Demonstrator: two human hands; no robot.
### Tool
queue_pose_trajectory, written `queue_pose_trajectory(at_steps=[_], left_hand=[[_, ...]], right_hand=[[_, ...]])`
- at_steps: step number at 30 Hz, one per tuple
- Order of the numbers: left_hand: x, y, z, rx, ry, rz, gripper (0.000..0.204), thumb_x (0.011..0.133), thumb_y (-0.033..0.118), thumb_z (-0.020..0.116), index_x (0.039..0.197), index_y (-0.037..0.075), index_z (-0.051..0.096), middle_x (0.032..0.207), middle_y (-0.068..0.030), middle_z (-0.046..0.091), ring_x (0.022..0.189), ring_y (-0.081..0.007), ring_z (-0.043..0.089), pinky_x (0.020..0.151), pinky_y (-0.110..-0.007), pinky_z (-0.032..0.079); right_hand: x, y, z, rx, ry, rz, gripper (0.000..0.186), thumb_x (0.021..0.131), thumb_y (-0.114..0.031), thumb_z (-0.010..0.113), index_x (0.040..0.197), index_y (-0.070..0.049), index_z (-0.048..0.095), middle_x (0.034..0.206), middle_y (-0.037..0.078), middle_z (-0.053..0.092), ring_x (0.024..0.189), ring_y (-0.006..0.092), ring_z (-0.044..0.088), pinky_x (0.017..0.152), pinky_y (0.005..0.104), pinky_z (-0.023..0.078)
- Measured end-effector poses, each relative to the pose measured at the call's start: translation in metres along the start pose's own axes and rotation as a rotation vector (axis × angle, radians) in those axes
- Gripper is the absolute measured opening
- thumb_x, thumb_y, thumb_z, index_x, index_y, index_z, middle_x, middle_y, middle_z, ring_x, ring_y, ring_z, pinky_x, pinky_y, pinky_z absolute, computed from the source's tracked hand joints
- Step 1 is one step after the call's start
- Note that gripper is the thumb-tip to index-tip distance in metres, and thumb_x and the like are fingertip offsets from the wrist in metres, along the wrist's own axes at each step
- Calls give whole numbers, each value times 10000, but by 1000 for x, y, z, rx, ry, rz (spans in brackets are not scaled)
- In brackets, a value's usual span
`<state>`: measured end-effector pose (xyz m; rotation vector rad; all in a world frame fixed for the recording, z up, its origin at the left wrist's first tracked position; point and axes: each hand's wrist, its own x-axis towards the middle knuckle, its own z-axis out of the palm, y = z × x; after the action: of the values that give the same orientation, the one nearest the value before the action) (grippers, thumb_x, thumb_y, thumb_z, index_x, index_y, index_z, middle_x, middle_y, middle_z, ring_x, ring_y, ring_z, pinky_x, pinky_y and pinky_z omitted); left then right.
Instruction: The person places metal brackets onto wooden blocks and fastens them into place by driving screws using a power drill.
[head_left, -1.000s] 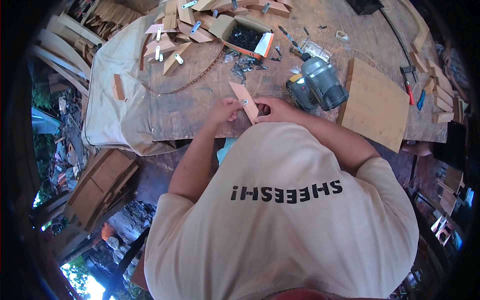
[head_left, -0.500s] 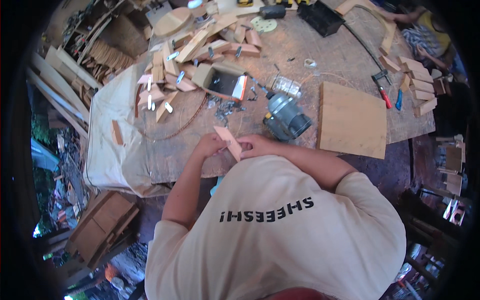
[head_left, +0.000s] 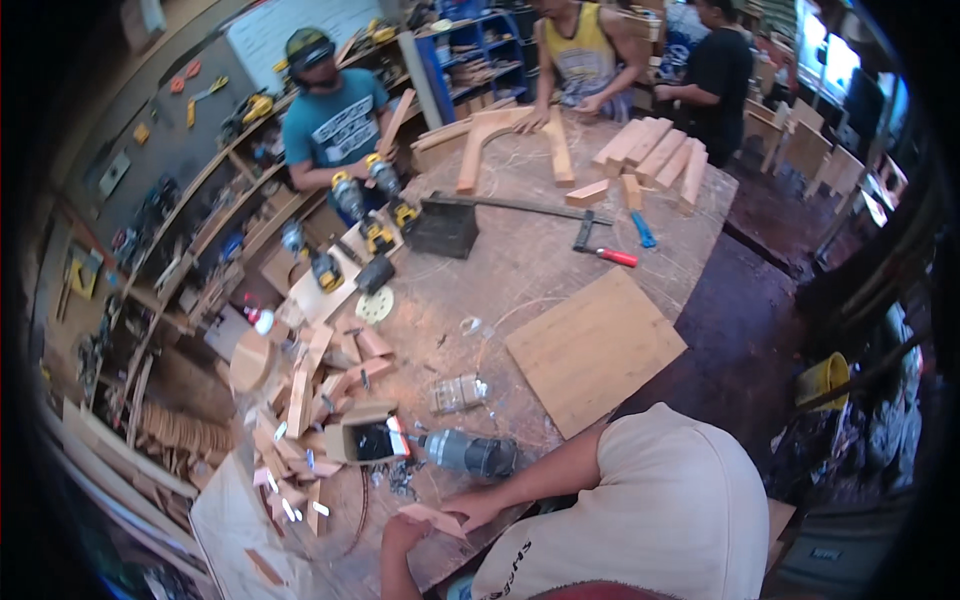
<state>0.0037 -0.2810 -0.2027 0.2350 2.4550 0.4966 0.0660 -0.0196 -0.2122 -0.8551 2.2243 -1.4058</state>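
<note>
My left hand (head_left: 403,533) and my right hand (head_left: 478,508) both grip a small angle-cut wooden piece (head_left: 432,518) low in the view, near the table's edge. Just beyond it lie scattered small dark hardware (head_left: 395,478), an open cardboard box (head_left: 348,440) with dark contents and a grey power tool (head_left: 468,453) on its side. Left of these is a pile of wood offcuts (head_left: 300,395), several with small pale metal plates. The fine detail at my fingertips is too small to make out.
A square board (head_left: 595,350), clamp (head_left: 610,258), stacked blocks (head_left: 655,150), cordless drills (head_left: 380,230) and a black box (head_left: 448,228) sit on the table (head_left: 690,270). Three co-workers (head_left: 335,130) (head_left: 590,50) (head_left: 705,80) stand beyond, before shelves. A yellow bucket (head_left: 822,380) stands right.
The view has swung up and to the right, bringing the co-workers and shelves into sight. My hands now appear lower in the picture, still on the wooden piece.
</note>
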Motion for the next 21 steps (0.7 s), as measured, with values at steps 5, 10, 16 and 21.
queue_pose_trajectory(at_steps=[5, 10, 16, 21], left_hand=[[-18, 45, -15, -357, -78, -54, 327, 690, 298, 796, 756, 1, 676, 653, -62, 651, 565, -127, 603, 512, -268, 474], [-19, 46, -11, -390, -20, -128, 262, 704, 227, 790, 676, 26, 624, 629, -41, 622, 533, -111, 570, 482, -255, 451], [-17, 46, -7, -474, -15, -64, 239, 708, 208, 781, 711, 24, 628, 624, -30, 604, 525, -117, 559, 478, -250, 455], [-24, 54, -12, -503, -39, -134, 222, 706, 192, 780, 723, 29, 631, 642, -28, 613, 548, -116, 556, 476, -257, 433]], right_hand=[[-7, -10, -7, -32, -31, 86, 577, 677, -271, 728, 1160, -60, 493, 995, 160, 550, 929, 317, 568, 784, 416, 452], [4, 15, 8, -35, 31, -14, 590, 669, -268, 734, 1167, -71, 487, 980, 160, 564, 920, 317, 574, 770, 415, 456], [-2, -19, -18, -51, -51, 99, 629, 648, -279, 739, 1186, -74, 487, 1058, 188, 589, 1009, 341, 582, 829, 427, 457], [0, -22, -19, -55, -96, 165, 645, 642, -282, 729, 1206, -88, 484, 1056, 183, 600, 986, 346, 593, 823, 425, 463]])
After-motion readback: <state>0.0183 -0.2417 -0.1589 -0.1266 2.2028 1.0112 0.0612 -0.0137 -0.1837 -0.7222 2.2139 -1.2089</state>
